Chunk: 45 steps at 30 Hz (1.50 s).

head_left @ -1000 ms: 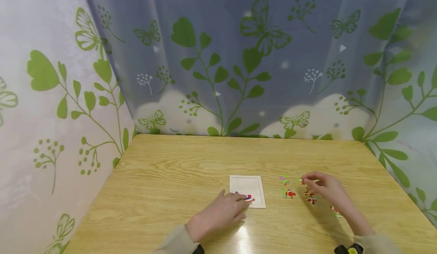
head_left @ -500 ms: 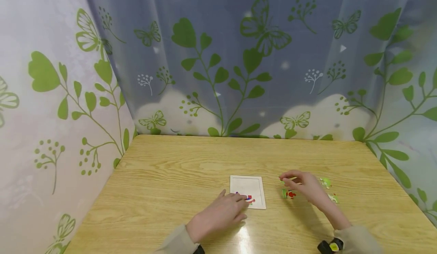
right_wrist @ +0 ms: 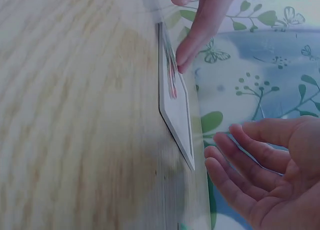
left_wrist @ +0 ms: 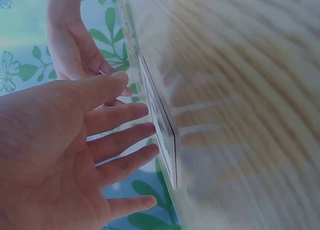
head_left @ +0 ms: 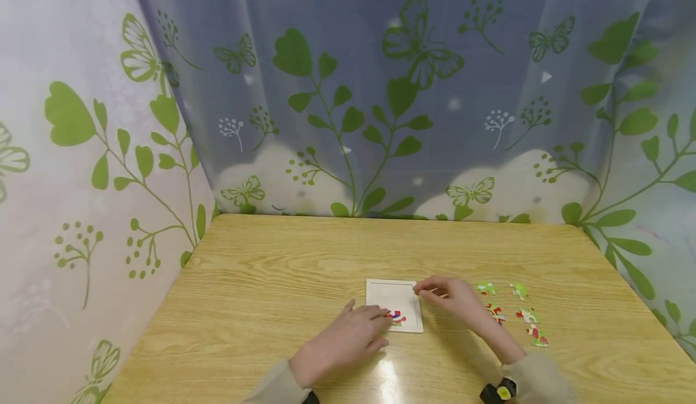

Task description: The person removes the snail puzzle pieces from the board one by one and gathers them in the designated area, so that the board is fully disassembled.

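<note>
A white square puzzle board (head_left: 393,292) with a thin dark border line lies on the table. Several red, blue and white jigsaw pieces (head_left: 397,317) sit along its lower part. The fingers of my left hand (head_left: 348,334) lie nearly straight over the board's lower left side; in the left wrist view the left hand (left_wrist: 65,135) has spread fingers reaching to the board (left_wrist: 162,125). Above the board's right edge, my right hand (head_left: 454,301) pinches a small jigsaw piece, mostly hidden by the fingertips. The board (right_wrist: 175,105) appears edge-on in the right wrist view.
To the right of the board lie several loose jigsaw pieces, among them a green one (head_left: 518,290), a red and white one (head_left: 495,313) and one near the front (head_left: 537,334). A patterned curtain (head_left: 348,120) stands behind the wooden table (head_left: 272,271).
My right hand has moved left from the loose pieces to the board's right edge, uncovering pieces behind it. The left hand has shifted slightly left and stays at the board.
</note>
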{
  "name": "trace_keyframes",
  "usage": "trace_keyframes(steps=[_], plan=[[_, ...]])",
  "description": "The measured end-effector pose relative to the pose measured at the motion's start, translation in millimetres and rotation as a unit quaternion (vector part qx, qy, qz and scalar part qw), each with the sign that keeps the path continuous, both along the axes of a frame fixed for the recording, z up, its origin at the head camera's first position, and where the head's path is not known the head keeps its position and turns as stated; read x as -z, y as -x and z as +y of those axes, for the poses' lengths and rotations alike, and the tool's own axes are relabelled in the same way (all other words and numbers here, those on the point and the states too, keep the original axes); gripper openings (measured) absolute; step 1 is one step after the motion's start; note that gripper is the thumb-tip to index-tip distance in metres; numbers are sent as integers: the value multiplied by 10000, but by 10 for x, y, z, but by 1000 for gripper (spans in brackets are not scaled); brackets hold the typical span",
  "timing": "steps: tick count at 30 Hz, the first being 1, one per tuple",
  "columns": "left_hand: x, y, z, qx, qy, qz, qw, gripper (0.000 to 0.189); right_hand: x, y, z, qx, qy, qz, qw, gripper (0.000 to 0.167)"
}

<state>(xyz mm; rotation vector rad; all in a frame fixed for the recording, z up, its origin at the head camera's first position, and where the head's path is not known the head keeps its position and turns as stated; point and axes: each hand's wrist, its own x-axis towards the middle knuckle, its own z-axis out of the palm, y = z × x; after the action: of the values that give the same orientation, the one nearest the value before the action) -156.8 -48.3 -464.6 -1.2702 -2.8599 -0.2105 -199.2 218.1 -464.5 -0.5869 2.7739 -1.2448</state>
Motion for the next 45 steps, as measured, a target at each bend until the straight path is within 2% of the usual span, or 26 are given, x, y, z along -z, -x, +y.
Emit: trace_keyframes(steps=[5, 8, 10, 17, 23, 31, 45], plan=[[0, -37, -80, -179, 65, -280, 9994, 47, 12, -6, -137, -137, -87, -107, 9998, 20], [6, -61, -122, -230, 137, -372, 9990, 49, 12, -12, -202, -249, -176, -18, 9995, 19], [17, -77, -148, -220, 182, -345, 9990, 49, 21, -10, -235, -322, -255, 10, 9992, 19], [42, -109, -184, -178, 334, -89, 9992, 50, 68, -11, -317, -537, -411, -290, 9973, 19], [47, -116, -184, -178, 303, -89, 9993, 49, 64, -26, -350, -608, -551, -253, 9963, 19], [39, -113, -169, -209, 302, -96, 9993, 49, 79, -26, -394, -669, -312, -275, 9969, 17], [30, -115, -175, -237, 241, -178, 9993, 48, 67, -64, -460, -567, -386, -356, 9970, 17]])
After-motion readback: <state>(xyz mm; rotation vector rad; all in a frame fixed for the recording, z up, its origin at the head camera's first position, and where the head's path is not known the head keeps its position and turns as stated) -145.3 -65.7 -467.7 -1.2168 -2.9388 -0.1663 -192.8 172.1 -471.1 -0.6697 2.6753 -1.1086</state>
